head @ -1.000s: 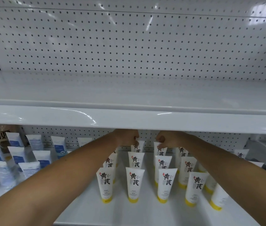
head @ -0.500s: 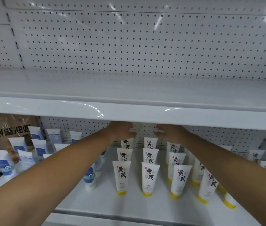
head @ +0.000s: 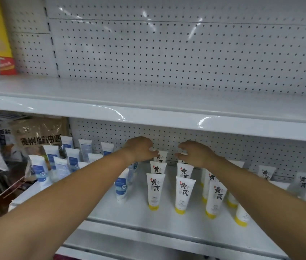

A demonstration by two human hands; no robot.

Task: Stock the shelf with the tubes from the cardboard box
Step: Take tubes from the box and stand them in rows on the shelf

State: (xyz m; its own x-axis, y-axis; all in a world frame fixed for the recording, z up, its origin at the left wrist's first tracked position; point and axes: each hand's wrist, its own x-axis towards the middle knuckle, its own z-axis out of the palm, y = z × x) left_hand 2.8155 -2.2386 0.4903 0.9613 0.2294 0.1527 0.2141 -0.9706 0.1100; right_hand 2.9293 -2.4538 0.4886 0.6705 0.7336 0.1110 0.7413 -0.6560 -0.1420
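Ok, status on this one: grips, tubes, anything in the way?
Left grip touching top of rear white yellow-capped tube, hold unclear. Right grip loosely curled, empty, over next column. Tubes upright in rows on white metal shelf. Nothing blocking.

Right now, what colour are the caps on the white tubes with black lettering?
Yellow; the front tube cap shows it best, head view.
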